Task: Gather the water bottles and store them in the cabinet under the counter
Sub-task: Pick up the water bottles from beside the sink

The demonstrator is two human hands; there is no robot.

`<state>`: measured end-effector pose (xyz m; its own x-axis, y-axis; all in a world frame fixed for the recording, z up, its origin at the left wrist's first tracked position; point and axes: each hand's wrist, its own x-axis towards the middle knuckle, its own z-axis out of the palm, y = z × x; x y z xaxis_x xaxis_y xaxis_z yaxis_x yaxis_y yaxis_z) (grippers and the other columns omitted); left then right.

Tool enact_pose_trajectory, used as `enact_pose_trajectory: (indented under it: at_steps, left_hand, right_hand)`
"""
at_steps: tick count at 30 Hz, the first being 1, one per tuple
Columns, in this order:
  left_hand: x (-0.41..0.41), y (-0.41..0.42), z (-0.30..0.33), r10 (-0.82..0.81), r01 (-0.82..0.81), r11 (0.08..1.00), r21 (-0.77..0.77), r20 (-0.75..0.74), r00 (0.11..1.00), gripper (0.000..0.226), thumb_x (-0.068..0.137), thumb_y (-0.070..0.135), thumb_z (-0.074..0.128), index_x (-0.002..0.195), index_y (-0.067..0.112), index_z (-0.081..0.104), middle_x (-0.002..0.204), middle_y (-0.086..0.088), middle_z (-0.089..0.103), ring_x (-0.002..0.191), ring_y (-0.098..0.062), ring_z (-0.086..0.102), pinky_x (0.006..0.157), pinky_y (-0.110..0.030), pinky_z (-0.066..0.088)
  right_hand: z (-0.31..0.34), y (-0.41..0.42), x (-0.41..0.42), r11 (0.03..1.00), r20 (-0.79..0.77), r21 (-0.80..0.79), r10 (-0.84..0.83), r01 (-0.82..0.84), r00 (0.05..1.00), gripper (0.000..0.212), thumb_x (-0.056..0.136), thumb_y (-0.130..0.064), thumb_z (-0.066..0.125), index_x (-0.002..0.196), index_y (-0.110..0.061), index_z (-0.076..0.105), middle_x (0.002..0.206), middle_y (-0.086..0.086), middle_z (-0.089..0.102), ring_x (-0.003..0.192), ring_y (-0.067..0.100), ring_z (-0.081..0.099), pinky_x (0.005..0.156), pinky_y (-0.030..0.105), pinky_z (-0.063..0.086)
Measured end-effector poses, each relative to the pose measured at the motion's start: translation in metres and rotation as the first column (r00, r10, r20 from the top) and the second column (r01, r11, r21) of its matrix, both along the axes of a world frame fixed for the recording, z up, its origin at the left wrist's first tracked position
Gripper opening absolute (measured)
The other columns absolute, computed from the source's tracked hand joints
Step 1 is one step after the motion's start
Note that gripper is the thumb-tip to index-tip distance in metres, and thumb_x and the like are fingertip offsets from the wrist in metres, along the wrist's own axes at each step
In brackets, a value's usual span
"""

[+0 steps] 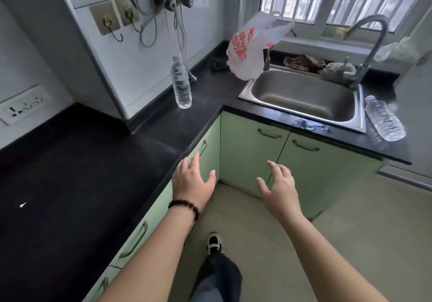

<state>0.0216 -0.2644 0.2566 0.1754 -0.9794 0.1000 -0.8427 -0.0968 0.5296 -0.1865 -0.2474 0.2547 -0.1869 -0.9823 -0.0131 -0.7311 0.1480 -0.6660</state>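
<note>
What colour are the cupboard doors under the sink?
The flat cabinet doors under the steel sink are pale green, seen in the head view.

I see a black stone counter (70, 173), pale green cabinet doors (252, 156), and a red-printed white plastic bag (247, 49).

Black L-shaped counter (77, 173) runs from lower left to right of frame. Upright bottle (181, 84) stands at centre; lying bottle (384, 120) at right, beside the inset sink (304, 98).

A home kitchen; steel sink (304, 95), faucet (367, 44), black counter (70, 173), green cabinets (252, 152).
</note>
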Motion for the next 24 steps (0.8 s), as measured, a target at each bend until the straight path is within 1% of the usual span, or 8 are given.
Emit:
enact_pose_trajectory:
  at_steps: [7, 11, 15, 17, 20, 21, 23, 24]
  left_hand:
    - [0.029, -0.154, -0.019, 0.052, -0.052, 0.999, 0.008, -0.041, 0.998, 0.070, 0.089, 0.044, 0.056, 0.148, 0.014, 0.033, 0.149, -0.014, 0.039, 0.139, -0.027, 0.031, 0.113, -0.043, 0.029]
    - [0.052, -0.245, -0.015, 0.110, -0.111, 0.993, -0.028, -0.057, 0.992, 0.075, 0.086, 0.044, 0.059, 0.147, 0.010, 0.032, 0.148, -0.016, 0.038, 0.139, -0.028, 0.032, 0.112, -0.043, 0.031]
    - [0.069, -0.325, -0.009, 0.180, -0.203, 0.972, -0.115, -0.185, 0.966, 0.092, 0.078, 0.046, 0.069, 0.147, 0.004, 0.027, 0.146, -0.024, 0.038, 0.137, -0.035, 0.035, 0.111, -0.047, 0.034]
    - [0.074, -0.355, -0.009, 0.219, -0.283, 0.946, -0.161, -0.327, 0.919, 0.102, 0.070, 0.046, 0.078, 0.147, 0.003, 0.025, 0.145, -0.023, 0.038, 0.135, -0.036, 0.038, 0.110, -0.049, 0.037]
    - [0.077, -0.388, -0.007, 0.232, -0.349, 0.932, -0.094, -0.583, 0.778, 0.119, 0.063, 0.041, 0.087, 0.152, 0.013, 0.013, 0.155, -0.012, 0.025, 0.143, -0.025, 0.028, 0.116, -0.041, 0.030]
    - [0.078, -0.396, -0.008, 0.229, -0.360, 0.930, -0.078, -0.645, 0.730, 0.121, 0.061, 0.037, 0.089, 0.153, 0.017, 0.012, 0.156, -0.009, 0.024, 0.142, -0.021, 0.029, 0.115, -0.038, 0.030]
    - [0.079, -0.408, -0.010, 0.248, -0.401, 0.915, -0.047, -0.717, 0.651, 0.113, 0.059, 0.027, 0.092, 0.148, 0.022, 0.023, 0.148, -0.003, 0.038, 0.132, -0.016, 0.045, 0.109, -0.033, 0.039]
    - [0.079, -0.410, -0.011, 0.266, -0.422, 0.906, -0.033, -0.731, 0.629, 0.099, 0.060, 0.026, 0.092, 0.140, 0.025, 0.034, 0.137, -0.001, 0.050, 0.120, -0.014, 0.055, 0.102, -0.032, 0.046]
  right_hand:
    - [-0.008, -0.160, 0.028, 0.999, -0.055, 0.012, 0.042, -0.041, 0.998, 0.059, 0.092, -0.033, 0.056, 0.145, -0.022, 0.034, 0.149, 0.006, 0.033, 0.138, 0.021, 0.028, 0.107, 0.034, 0.032]
    - [0.004, -0.256, 0.048, 0.995, -0.163, -0.009, 0.095, -0.098, 0.982, 0.061, 0.091, -0.032, 0.057, 0.146, -0.018, 0.034, 0.150, 0.011, 0.033, 0.141, 0.025, 0.024, 0.115, 0.037, 0.025]
    - [0.009, -0.320, 0.059, 0.990, -0.269, -0.044, 0.117, -0.134, 0.956, 0.060, 0.090, -0.029, 0.059, 0.144, -0.016, 0.038, 0.149, 0.014, 0.035, 0.141, 0.028, 0.024, 0.117, 0.038, 0.022]
    - [0.004, -0.338, 0.062, 0.989, -0.287, -0.044, 0.122, -0.140, 0.950, 0.060, 0.088, -0.027, 0.061, 0.143, -0.015, 0.039, 0.148, 0.015, 0.037, 0.140, 0.030, 0.026, 0.116, 0.040, 0.024]
    - [-0.005, -0.358, 0.065, 0.989, -0.296, -0.024, 0.132, -0.145, 0.946, 0.061, 0.087, -0.027, 0.062, 0.143, -0.016, 0.040, 0.147, 0.014, 0.038, 0.139, 0.030, 0.028, 0.115, 0.042, 0.027]
    - [-0.007, -0.364, 0.065, 0.988, -0.294, -0.030, 0.136, -0.151, 0.946, 0.061, 0.087, -0.026, 0.063, 0.142, -0.016, 0.041, 0.146, 0.014, 0.039, 0.139, 0.030, 0.029, 0.114, 0.043, 0.028]
    - [-0.010, -0.374, 0.067, 0.987, -0.293, -0.028, 0.144, -0.159, 0.945, 0.061, 0.086, -0.026, 0.064, 0.142, -0.016, 0.042, 0.146, 0.014, 0.039, 0.138, 0.031, 0.029, 0.113, 0.044, 0.030]
    - [-0.011, -0.378, 0.068, 0.986, -0.296, -0.022, 0.150, -0.164, 0.943, 0.060, 0.087, -0.026, 0.063, 0.142, -0.016, 0.042, 0.146, 0.014, 0.038, 0.139, 0.031, 0.028, 0.113, 0.044, 0.030]
